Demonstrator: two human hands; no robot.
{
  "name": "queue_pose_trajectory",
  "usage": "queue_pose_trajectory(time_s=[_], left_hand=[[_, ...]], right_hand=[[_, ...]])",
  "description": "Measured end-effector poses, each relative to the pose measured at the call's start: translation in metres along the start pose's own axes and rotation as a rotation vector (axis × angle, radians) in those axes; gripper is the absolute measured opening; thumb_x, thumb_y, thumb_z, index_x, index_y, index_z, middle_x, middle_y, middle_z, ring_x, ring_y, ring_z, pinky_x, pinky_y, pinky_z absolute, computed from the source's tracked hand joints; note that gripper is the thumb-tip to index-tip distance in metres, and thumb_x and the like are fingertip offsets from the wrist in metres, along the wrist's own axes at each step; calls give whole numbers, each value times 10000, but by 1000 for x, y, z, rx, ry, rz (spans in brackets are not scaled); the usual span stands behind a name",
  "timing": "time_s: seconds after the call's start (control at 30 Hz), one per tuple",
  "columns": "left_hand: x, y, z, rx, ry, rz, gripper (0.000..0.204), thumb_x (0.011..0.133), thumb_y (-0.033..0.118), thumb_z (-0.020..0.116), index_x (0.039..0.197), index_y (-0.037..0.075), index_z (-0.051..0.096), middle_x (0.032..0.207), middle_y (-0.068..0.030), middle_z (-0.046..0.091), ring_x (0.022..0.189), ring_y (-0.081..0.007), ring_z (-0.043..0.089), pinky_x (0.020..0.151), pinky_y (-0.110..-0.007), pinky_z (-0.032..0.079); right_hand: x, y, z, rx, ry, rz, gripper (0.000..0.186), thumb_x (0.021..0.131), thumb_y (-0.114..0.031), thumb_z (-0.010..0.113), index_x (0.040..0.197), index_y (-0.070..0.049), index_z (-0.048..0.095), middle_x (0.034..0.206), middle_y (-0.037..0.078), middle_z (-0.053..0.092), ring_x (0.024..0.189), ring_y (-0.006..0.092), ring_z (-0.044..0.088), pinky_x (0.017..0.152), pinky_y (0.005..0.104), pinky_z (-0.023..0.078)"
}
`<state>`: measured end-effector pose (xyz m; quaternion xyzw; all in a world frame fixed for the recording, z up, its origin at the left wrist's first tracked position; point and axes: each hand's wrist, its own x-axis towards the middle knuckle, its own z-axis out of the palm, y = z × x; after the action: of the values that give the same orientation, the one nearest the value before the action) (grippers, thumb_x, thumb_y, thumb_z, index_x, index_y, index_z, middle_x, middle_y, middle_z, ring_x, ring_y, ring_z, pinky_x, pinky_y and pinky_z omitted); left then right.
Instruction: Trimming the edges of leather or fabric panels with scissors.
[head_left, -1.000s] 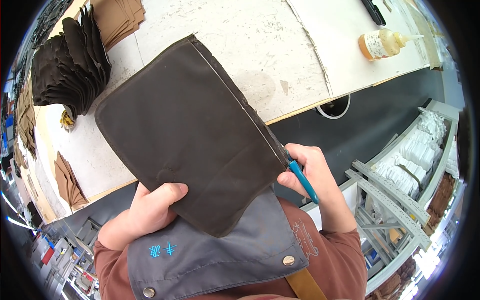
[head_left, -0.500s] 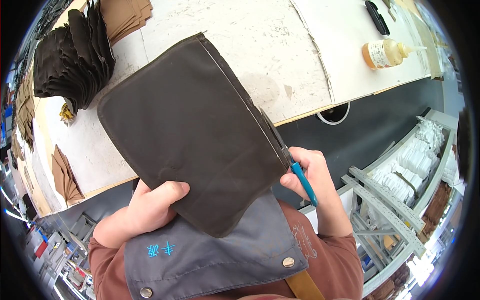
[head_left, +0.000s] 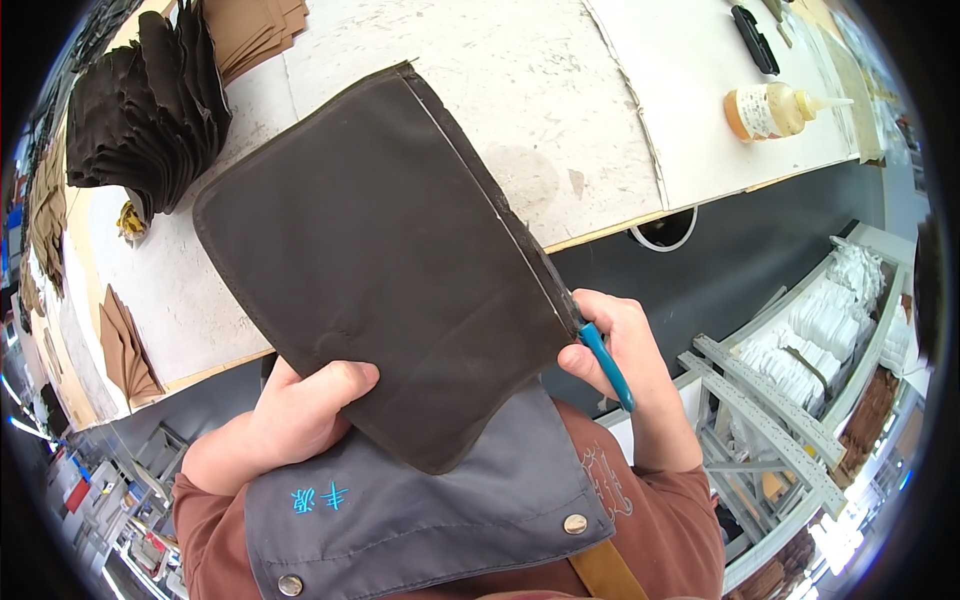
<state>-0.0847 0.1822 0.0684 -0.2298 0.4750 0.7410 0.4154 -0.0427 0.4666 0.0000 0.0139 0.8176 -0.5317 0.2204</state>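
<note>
A large dark brown leather-like panel (head_left: pixel 350 240) with rounded corners slants over the table edge and my lap. My left hand (head_left: pixel 300 415) grips its lower left edge, thumb on top and fingers hidden beneath. A pale line runs along the panel's right side, next to a narrow, ragged dark strip (head_left: pixel 480 180). At the lower end of that side, my right hand (head_left: pixel 632 345) is closed around teal-handled scissors (head_left: pixel 608 368). Their blades lie along the panel's right edge and are mostly hidden against it.
On the white worktable (head_left: pixel 480 60) stand a thick stack of dark pieces (head_left: pixel 150 120) and brown sheets (head_left: pixel 250 35). A nozzle bottle of amber liquid (head_left: pixel 770 111) and a black tool (head_left: pixel 754 40) lie right. Beyond the table edge are a round bin (head_left: pixel 668 232) and a metal rack (head_left: pixel 770 410).
The scissor blade that stood slightly off the panel's right edge now sits close against it. The panel has shifted very slightly; my left hand keeps its grip.
</note>
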Motion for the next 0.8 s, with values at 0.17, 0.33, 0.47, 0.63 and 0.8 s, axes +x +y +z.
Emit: queue_pose_trajectory(time_s=[0.17,0.33,0.47,0.63,0.8], left_hand=[[0,-1,-2,-7,3,-17,559,748,9,481,1299,-43,405,1275,-202,510,1168,-337,526,1001,-452,432],[3,0,1,-2,0,-29,564,749,7,489,1304,-38,402,1284,-200,503,1176,-338,519,1010,-453,425],[2,-1,1,4,1,-32,565,751,9,491,1307,-36,400,1289,-198,500,1182,-335,515,1016,-451,418],[3,-2,-1,3,-20,-32,559,759,7,479,1311,-36,398,1294,-197,497,1186,-332,513,1017,-449,416],[3,-3,0,3,-25,-28,559,757,-2,475,1310,-37,401,1299,-198,495,1188,-331,513,1016,-447,418]], right_hand=[[3,0,1,-5,50,-64,644,714,-593,728,640,-42,403,541,74,341,490,210,346,466,310,348],[6,-2,-1,-34,41,-67,644,713,-591,729,637,-45,397,530,72,336,478,211,339,458,312,341],[7,-1,-2,-39,36,-42,639,703,-556,758,619,-47,382,514,63,313,474,188,321,452,308,328],[4,0,-2,-27,35,-33,633,690,-520,786,600,-45,377,510,58,328,478,173,324,452,303,326],[2,-2,-1,13,51,5,600,673,-501,805,605,-34,435,514,57,375,481,167,353,461,297,344]])
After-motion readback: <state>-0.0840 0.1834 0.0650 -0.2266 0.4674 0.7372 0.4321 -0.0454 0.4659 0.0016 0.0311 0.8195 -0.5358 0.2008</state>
